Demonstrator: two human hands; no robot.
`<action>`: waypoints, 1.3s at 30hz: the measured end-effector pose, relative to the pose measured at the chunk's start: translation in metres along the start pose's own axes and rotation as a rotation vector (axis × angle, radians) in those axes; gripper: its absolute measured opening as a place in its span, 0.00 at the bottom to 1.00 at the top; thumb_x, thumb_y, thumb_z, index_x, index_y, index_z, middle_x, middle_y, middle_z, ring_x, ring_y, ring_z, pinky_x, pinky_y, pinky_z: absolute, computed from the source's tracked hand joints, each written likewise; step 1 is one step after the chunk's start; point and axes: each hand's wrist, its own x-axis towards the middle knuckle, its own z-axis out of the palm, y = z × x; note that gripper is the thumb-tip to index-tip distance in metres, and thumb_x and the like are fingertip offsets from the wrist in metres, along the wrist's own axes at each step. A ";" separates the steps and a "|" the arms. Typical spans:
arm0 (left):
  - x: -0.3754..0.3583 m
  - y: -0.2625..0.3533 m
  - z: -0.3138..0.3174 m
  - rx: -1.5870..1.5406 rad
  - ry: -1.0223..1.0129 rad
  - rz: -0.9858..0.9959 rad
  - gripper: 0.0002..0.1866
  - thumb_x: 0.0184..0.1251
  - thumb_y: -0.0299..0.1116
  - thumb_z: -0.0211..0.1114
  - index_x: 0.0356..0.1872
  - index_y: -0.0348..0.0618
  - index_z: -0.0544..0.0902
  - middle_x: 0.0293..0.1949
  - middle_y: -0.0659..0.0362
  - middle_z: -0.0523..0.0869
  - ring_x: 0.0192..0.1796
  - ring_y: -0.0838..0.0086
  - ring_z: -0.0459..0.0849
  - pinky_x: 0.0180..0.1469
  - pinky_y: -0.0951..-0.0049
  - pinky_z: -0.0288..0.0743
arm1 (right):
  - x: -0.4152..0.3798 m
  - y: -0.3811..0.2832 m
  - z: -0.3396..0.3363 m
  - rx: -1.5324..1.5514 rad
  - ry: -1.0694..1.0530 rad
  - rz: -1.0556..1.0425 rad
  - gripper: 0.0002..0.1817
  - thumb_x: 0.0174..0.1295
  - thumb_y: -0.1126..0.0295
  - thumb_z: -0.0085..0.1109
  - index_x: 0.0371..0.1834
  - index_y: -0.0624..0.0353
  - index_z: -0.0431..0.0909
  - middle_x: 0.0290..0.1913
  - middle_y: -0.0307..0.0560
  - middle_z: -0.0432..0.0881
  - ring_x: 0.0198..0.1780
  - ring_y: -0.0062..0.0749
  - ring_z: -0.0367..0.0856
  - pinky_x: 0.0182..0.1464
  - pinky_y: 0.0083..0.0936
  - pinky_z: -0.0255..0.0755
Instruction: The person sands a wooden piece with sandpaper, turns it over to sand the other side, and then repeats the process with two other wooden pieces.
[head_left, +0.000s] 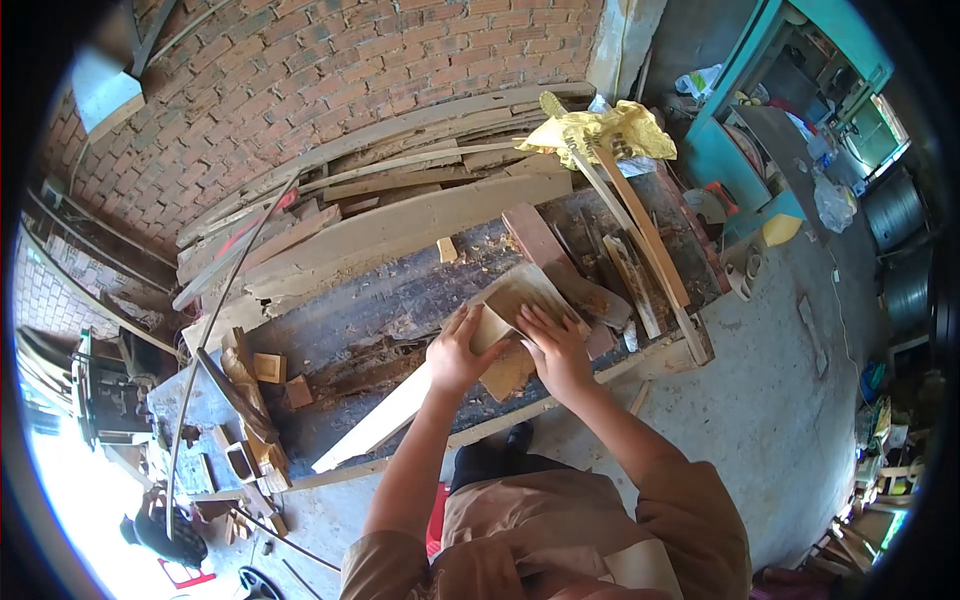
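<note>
A pale wooden board lies at a slant over the front of the workbench, its lower left end brightly lit. My left hand is closed round the board, with the thumb pointing toward the right hand. Beyond it, the board's broad brownish face shows between and above both hands. My right hand grips that end, fingers laid over the face and thumb at the near edge. A brown wood offcut sits just below the hands, and a reddish plank rests behind them.
The dark workbench carries small wood blocks and long strips at the right. Stacked planks line the brick wall. A yellow sack lies at the back right. A thin rod crosses the left side.
</note>
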 end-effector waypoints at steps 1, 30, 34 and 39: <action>-0.001 0.001 0.001 -0.006 0.006 0.020 0.34 0.39 0.47 0.71 0.49 0.39 0.76 0.48 0.46 0.78 0.51 0.59 0.77 0.47 0.67 0.75 | -0.001 0.001 -0.001 0.009 -0.006 -0.002 0.20 0.54 0.72 0.52 0.53 0.55 0.71 0.57 0.41 0.71 0.60 0.31 0.66 0.58 0.43 0.56; 0.000 0.002 -0.001 0.019 -0.011 0.001 0.34 0.37 0.46 0.72 0.46 0.34 0.77 0.50 0.48 0.77 0.47 0.62 0.80 0.46 0.69 0.76 | -0.005 -0.006 -0.010 -0.050 -0.016 -0.081 0.17 0.57 0.70 0.50 0.51 0.55 0.73 0.56 0.39 0.72 0.59 0.31 0.68 0.59 0.40 0.55; 0.000 -0.006 0.005 0.038 0.001 0.030 0.34 0.36 0.46 0.72 0.46 0.34 0.77 0.50 0.48 0.77 0.48 0.62 0.80 0.46 0.69 0.75 | 0.032 -0.009 0.006 -0.047 -0.027 -0.071 0.17 0.58 0.68 0.49 0.51 0.54 0.72 0.56 0.38 0.72 0.60 0.30 0.67 0.60 0.39 0.53; 0.001 0.000 -0.002 0.035 -0.014 0.030 0.34 0.37 0.45 0.72 0.47 0.35 0.76 0.50 0.46 0.77 0.50 0.61 0.78 0.48 0.68 0.75 | 0.047 -0.008 0.020 0.014 0.018 -0.077 0.16 0.59 0.70 0.47 0.51 0.56 0.72 0.56 0.40 0.73 0.60 0.31 0.66 0.60 0.41 0.52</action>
